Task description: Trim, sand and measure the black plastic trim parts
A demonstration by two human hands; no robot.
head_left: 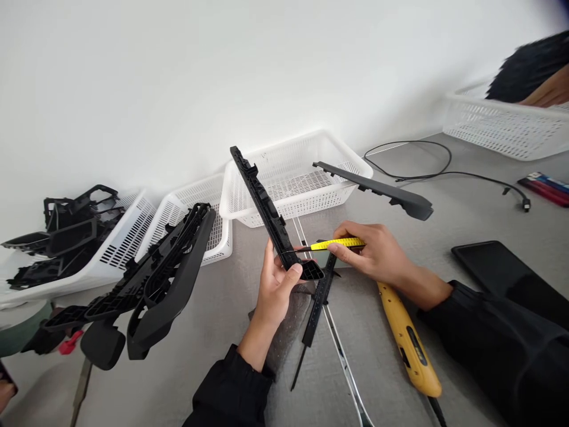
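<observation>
My left hand (274,295) grips the lower end of a long black plastic part (265,209), which is tilted up to the left with its ribbed side showing. My right hand (377,254) is closed on a yellow-handled tool (340,243). The tool's thin tip points left and meets the part near my left thumb; whether it touches cannot be told. Beneath the hands, a black caliper (316,308) lies on the grey table (368,356). A yellow power tool (409,341) rests below my right hand.
White baskets (288,209) stand at the back; black parts (171,284) lean over one at left. Another black part (382,188) rests on a basket's edge. A cable (448,155), a black phone-like slab (507,279) and another person's hand (551,89) over a basket are at right.
</observation>
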